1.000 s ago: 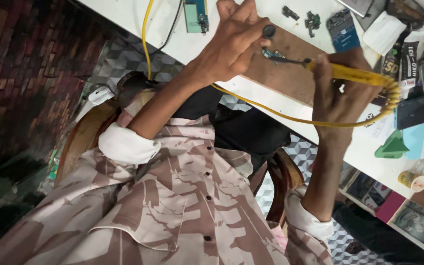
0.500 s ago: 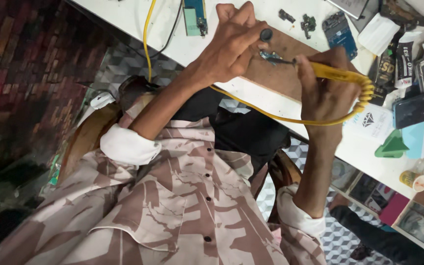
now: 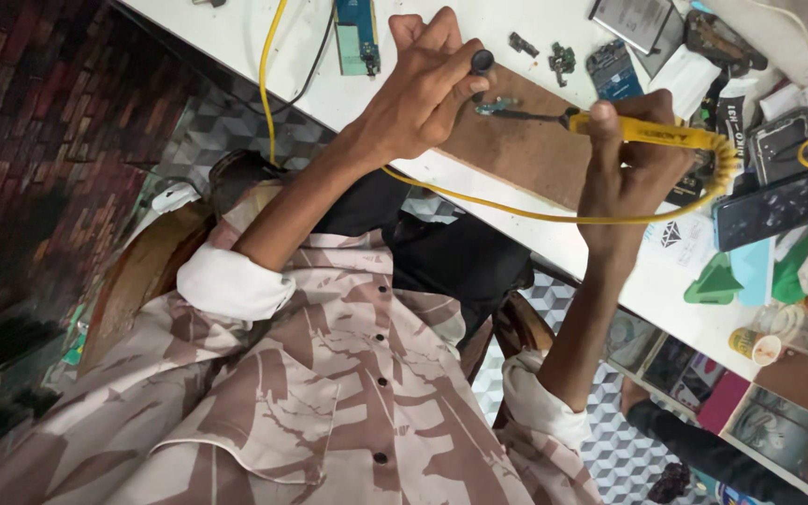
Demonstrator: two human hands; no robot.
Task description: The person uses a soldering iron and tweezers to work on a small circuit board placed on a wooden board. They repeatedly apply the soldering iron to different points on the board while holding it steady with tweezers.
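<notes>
holding a yellow soldering iron in the right hand, upper right of the frame, fingers wrapped tight around the handle, dark tip pointing left. head view only.

the tip meets, or sits just beside, a small greenish part lying on a brown board at upper centre; contact itself too small to confirm. left hand, upper centre, fingers curled and pinched closed on a small black knob-ended tool, which stands just above the part; whether the tool presses the part down, cannot tell.

the iron's yellow cord loops from the handle's far end down under both hands and runs left, then up the white table toward the upper left edge.

around it: a green circuit strip at top centre, two small dark parts on the board's far edge, a dark phone at right, a green wedge below it, other clutter at far right too jumbled to name.

judgement: the step in hand looks like soldering the small part, one hand steadying, the other applying heat. the next move would call for a still left hand, tip kept on the joint only briefly, and the cord kept from dragging on the wrist.
</notes>
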